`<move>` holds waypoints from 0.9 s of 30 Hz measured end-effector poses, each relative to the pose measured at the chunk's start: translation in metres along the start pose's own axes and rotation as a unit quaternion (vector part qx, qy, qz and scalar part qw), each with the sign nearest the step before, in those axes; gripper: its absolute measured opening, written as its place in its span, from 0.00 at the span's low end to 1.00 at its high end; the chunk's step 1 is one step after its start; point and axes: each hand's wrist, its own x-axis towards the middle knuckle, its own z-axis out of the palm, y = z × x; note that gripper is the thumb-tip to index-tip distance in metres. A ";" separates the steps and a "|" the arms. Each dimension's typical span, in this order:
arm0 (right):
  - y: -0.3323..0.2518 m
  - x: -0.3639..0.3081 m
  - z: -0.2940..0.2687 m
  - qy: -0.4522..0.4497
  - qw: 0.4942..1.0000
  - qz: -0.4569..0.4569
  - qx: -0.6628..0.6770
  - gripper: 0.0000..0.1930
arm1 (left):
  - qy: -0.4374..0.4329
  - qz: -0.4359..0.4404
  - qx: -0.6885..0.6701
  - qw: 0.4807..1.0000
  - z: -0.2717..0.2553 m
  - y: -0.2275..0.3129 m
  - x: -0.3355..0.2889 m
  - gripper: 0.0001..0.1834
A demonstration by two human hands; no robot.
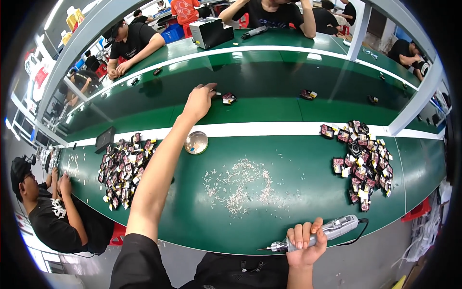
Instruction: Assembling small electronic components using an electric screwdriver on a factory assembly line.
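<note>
My left hand (198, 102) stretches far over the dark green belt (269, 72), fingers extended and a little apart. Just right of its fingertips lies a small black device with a reddish board and a white tag (229, 98); a narrow gap seems to separate them. My right hand (304, 241) is wrapped around a grey electric screwdriver (339, 226) at the table's near edge. The screwdriver's bit points left, and its black cord runs off to the right. Many tiny pale screw-like pieces (240, 185) are scattered on the green tabletop (298, 149) between my arms.
A heap of similar devices (361, 164) sits at right, another (122, 171) left of my forearm. Beside that forearm stands a round metal dish (196, 143). More devices (308, 95) lie on the belt. White frame posts (409, 101) rise at the sides. A co-worker (53, 207) sits at left.
</note>
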 end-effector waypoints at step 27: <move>-0.005 -0.048 -0.001 0.011 0.999 0.041 -0.014 0.08 | -0.144 0.095 -0.102 0.980 -0.078 0.223 -0.219 0.15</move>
